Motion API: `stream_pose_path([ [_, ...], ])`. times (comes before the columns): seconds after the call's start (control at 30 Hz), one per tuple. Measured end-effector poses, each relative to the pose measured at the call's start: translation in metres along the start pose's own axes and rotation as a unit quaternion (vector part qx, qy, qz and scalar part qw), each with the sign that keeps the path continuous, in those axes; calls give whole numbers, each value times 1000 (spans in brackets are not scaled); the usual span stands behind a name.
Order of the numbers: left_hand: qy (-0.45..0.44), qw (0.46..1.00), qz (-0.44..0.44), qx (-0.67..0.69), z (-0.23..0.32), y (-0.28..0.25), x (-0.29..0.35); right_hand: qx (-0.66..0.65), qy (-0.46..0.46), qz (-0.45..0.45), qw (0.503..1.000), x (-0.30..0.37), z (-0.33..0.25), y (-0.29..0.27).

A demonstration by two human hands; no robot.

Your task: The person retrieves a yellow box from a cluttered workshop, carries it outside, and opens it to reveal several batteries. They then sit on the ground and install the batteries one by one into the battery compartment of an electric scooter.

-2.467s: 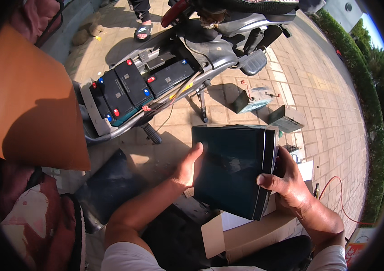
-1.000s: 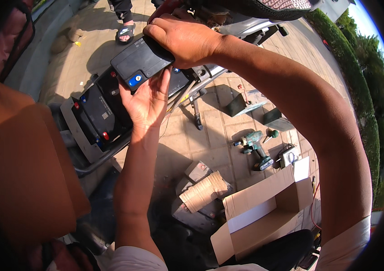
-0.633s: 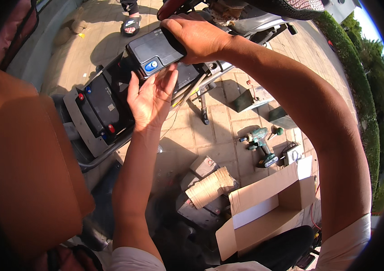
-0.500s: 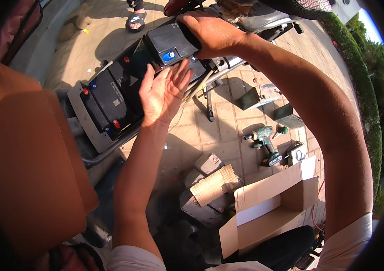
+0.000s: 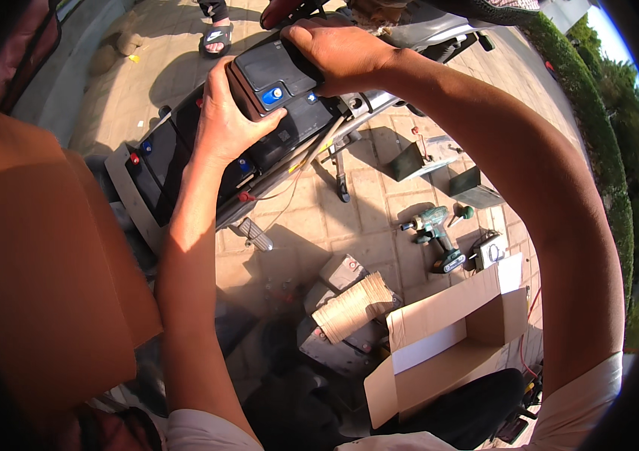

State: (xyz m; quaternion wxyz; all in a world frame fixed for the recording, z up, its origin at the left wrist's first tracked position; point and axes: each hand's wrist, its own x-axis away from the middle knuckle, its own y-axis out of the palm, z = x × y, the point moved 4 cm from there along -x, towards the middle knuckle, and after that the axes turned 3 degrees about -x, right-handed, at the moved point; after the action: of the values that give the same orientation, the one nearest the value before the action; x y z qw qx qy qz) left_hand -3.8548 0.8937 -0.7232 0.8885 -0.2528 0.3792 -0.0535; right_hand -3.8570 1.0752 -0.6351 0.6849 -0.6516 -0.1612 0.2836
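A black battery (image 5: 270,64) with a blue-capped terminal is held above the open battery bay of a vehicle. My right hand (image 5: 342,56) wraps round its far right end. My left hand (image 5: 222,128) is closed round the left end, the thumb lying along the near edge by the terminal. Below, other black batteries (image 5: 289,135) with red and blue terminals sit in a row in the metal frame (image 5: 143,199). A cable with a red end (image 5: 246,197) hangs by the frame's near side. The held battery's underside is hidden.
On the paving lie a green cordless drill (image 5: 433,234), a screwdriver (image 5: 462,214), and green-sided metal brackets (image 5: 406,161). Nearer me are an open cardboard box (image 5: 439,376), old grey batteries (image 5: 342,346) and folded cardboard (image 5: 353,308). A person's sandalled foot (image 5: 216,41) stands beyond; a large carton (image 5: 41,248) fills the left.
My left hand has gone from open, palm up below the battery's near side, to gripping its left end. My right hand keeps its hold. The view has shifted slightly.
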Motion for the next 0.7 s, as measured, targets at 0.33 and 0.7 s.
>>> stream_pose_path([
  [0.33,-25,997,29,65,-19,-3,-21,29,-109,50,992,-27,-8,-19],
  [0.7,-79,996,29,42,-29,1,6,70,-39,-69,994,-39,-13,14],
])
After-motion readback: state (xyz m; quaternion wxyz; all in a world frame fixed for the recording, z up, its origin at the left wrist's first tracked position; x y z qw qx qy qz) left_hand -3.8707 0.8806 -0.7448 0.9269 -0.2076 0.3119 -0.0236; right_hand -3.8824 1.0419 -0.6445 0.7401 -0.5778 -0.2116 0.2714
